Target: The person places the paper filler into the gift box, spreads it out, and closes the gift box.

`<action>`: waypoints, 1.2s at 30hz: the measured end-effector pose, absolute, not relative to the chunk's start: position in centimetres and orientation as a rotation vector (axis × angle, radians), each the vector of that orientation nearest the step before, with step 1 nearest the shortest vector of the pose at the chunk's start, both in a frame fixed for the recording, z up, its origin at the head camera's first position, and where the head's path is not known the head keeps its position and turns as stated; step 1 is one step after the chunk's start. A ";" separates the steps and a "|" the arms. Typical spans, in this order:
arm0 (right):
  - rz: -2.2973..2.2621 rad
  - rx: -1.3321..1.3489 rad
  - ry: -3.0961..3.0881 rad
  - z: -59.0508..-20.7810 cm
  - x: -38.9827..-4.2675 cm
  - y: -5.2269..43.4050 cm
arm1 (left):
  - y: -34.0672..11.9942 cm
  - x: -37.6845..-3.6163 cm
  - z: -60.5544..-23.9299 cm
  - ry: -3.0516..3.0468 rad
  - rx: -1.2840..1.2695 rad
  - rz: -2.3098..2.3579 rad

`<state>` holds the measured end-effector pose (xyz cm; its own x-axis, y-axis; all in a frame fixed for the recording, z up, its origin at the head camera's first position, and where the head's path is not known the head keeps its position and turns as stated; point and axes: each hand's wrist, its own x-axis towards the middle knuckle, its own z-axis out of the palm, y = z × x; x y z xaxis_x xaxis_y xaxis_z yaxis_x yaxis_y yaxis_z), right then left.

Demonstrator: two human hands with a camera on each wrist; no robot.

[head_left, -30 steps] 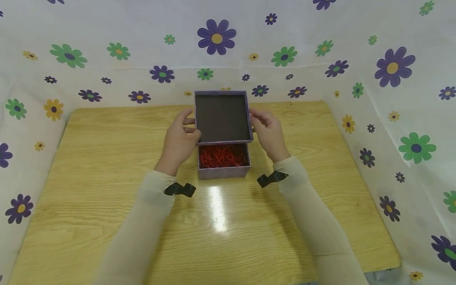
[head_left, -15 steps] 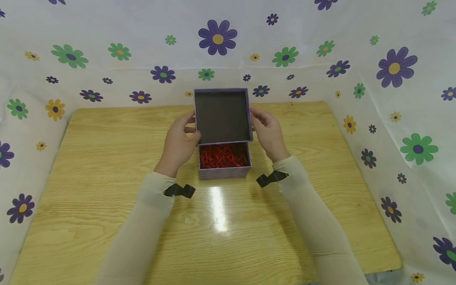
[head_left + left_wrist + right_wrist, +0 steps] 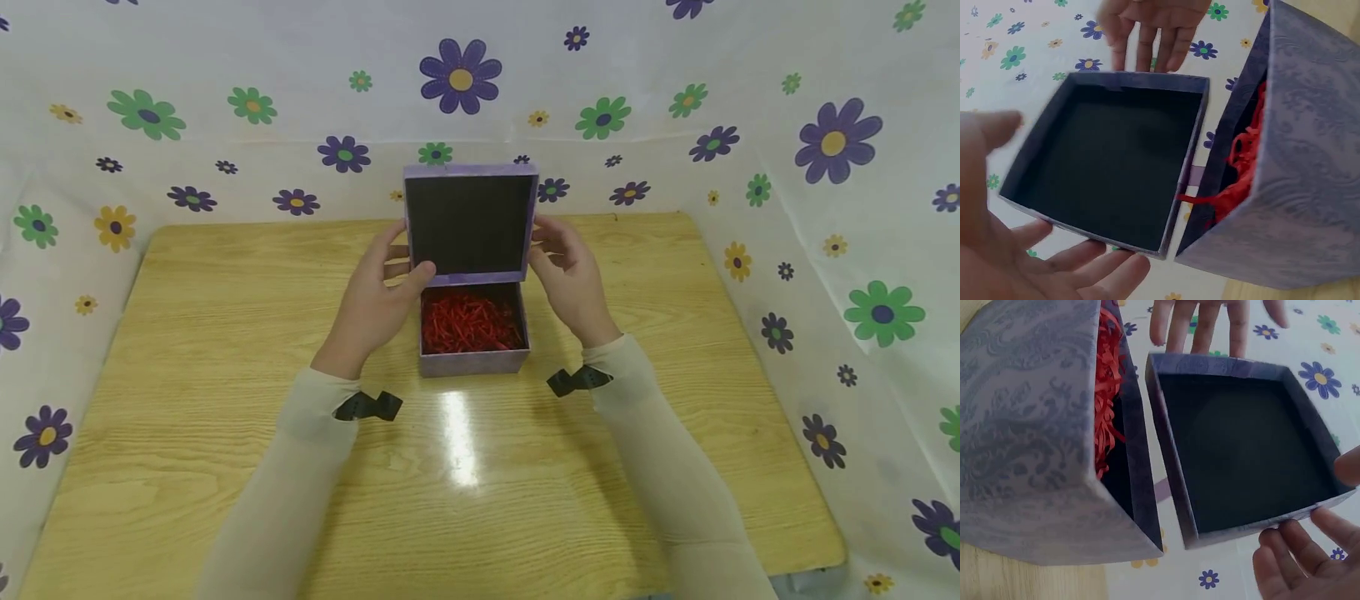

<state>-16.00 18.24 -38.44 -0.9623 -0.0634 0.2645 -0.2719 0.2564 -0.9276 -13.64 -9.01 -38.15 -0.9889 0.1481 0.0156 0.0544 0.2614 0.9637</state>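
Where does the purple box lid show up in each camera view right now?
Head: the lid sits centre, upper middle, tilted up behind the open box, between both hands.
Left wrist: the lid fills the centre-left, dark inside facing the camera.
Right wrist: the lid fills the centre-right, dark inside facing the camera.
Shared landmark: the red shredded paper in the box, beside the lid in all three views.

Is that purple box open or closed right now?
Open. Both hands hold the lid tilted up behind the purple box, so its dark inside faces the camera and the red paper shreds show.
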 end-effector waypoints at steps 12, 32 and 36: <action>1.954 0.641 -2.138 -39.5 -15.1 18.6 | -8.3 -13.0 -39.4 2.306 0.322 2.257; 2.148 0.727 -2.037 -40.8 -14.0 19.2 | -9.6 -12.4 -40.9 2.268 0.409 2.124; 2.175 0.779 -2.011 -41.1 -13.9 19.5 | -10.4 -12.2 -41.4 2.302 0.465 2.017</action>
